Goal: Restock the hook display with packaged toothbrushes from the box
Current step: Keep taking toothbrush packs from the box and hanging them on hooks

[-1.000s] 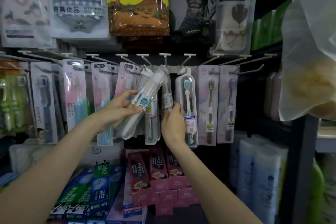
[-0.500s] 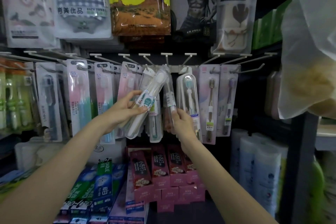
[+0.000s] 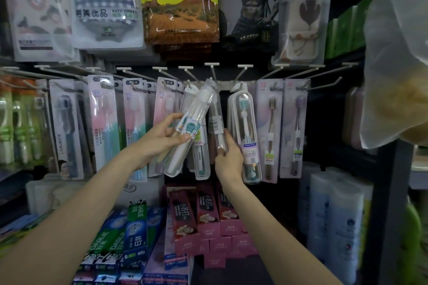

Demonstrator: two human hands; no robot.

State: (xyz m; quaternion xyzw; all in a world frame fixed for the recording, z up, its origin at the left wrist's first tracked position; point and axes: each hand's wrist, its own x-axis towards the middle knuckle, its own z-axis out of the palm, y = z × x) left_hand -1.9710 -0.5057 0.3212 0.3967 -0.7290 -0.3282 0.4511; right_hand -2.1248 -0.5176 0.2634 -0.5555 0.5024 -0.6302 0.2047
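Note:
A row of white hooks (image 3: 212,69) carries several carded toothbrush packs. My left hand (image 3: 159,140) grips a clear tube pack with a white toothbrush (image 3: 193,122), tilted, its top up at a middle hook. My right hand (image 3: 228,157) pinches the lower end of a slim clear pack (image 3: 216,122) hanging from the middle hook. Right of it hangs a clear case with a teal toothbrush (image 3: 245,132). No box is in view.
Towel packs (image 3: 180,0) hang above the hooks. Toothpaste boxes (image 3: 203,215) are stacked below, green and blue ones (image 3: 129,233) to their left. White bottles (image 3: 335,215) stand at lower right. A plastic bag (image 3: 398,65) hangs at right.
My right hand slid down from the hanging pack's middle to its lower end. My left hand and its tube pack stayed nearly in place.

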